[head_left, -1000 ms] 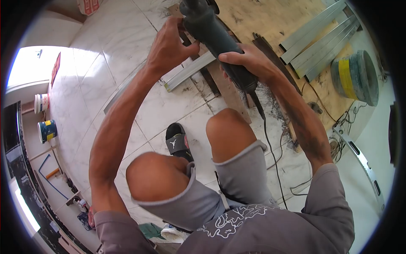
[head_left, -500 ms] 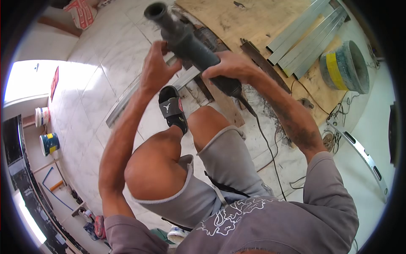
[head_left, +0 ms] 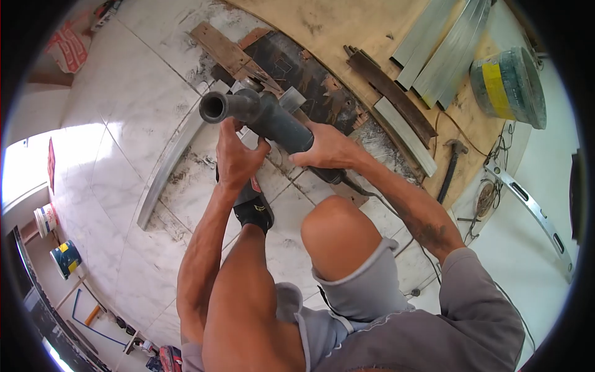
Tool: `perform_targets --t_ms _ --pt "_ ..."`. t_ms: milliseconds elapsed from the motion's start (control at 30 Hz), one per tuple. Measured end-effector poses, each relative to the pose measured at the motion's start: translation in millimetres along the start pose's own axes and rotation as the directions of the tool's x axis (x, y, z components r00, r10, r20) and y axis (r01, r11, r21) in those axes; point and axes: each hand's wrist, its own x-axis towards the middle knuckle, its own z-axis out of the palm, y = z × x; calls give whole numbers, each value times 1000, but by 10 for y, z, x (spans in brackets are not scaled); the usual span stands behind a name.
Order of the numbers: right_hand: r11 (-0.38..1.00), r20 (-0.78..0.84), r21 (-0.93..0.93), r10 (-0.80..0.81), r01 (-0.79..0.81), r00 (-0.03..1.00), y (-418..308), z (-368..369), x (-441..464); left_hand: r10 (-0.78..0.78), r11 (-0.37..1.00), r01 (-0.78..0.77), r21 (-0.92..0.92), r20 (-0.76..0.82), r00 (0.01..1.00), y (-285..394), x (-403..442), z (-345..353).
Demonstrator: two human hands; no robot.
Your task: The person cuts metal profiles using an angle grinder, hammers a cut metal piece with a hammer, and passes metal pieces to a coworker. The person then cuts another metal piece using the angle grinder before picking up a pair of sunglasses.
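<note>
A dark corded power tool [head_left: 273, 124] slants across the middle, its round open end at the upper left and its cord at the lower right. My right hand [head_left: 331, 149] is wrapped round the tool's body near the cord end. My left hand [head_left: 238, 155] is at the tool's front part, below the round end, with thumb and fingers curved apart; its fingertips are partly hidden behind the tool. Beneath the tool, a long metal profile [head_left: 170, 164] lies on the floor, beside wooden boards [head_left: 223, 49].
A plywood sheet [head_left: 347, 31] bears metal profiles [head_left: 427, 56], a hammer [head_left: 451, 167] and a bucket [head_left: 508, 87]. A spirit level [head_left: 533, 211] and cords lie at the right. Two buckets [head_left: 66, 257] stand at the left. My sandaled foot [head_left: 253, 208] is below the tool.
Both hands and the tool have come lower in view, and its round end has swung left. The view has shifted, showing more of the boards and the hammer.
</note>
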Motion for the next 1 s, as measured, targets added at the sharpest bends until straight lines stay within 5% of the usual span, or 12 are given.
perform_targets --t_ms 500,733,1000 --pt "973 -52 229 39 -26 998 146 48 82 80 997 -78 -28 50 996 -2 310 123" --pt "989 -139 82 131 -121 982 -58 102 179 128 990 -131 46 65 990 -165 318 92" --pt "980 -206 61 198 -190 958 -462 52 219 -62 996 65 -57 40 997 -236 410 149"
